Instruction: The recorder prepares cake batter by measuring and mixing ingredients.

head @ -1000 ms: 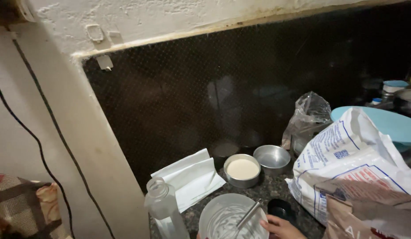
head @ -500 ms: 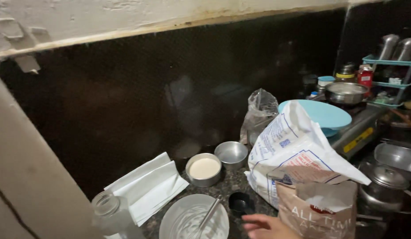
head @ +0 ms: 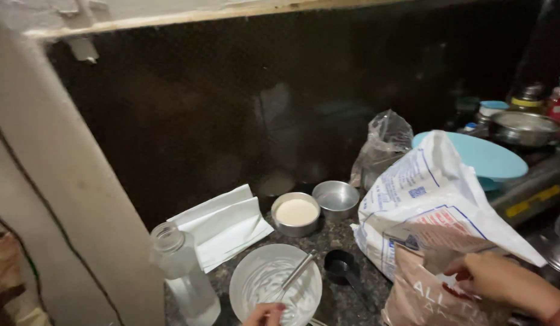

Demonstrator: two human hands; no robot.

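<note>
Mixing step in hand: batter bowl steadied, flour bag being opened.

Left hand point(head: 265, 314) sits at the near rim of the white mixing bowl point(head: 274, 284), only fingertips in frame, curled onto the rim; a full grip cannot be confirmed. A metal whisk point(head: 299, 271) leans in the bowl, which is streaked with white batter. Right of the bowl, right hand point(head: 494, 279) has its fingers pinched together on the folded top of the brown flour bag point(head: 425, 296). A black measuring cup point(head: 342, 265) lies just right of the bowl, between it and the bag. Behind the bowl: a small steel tin of pale powder point(head: 296, 213), with an empty steel tin point(head: 335, 198) beside it. Left of the bowl: a clear glass bottle point(head: 182, 274). Judgement: dry ingredient is about to be added; next move calls for spreading the bag's mouth and bringing the cup to it.
</note>
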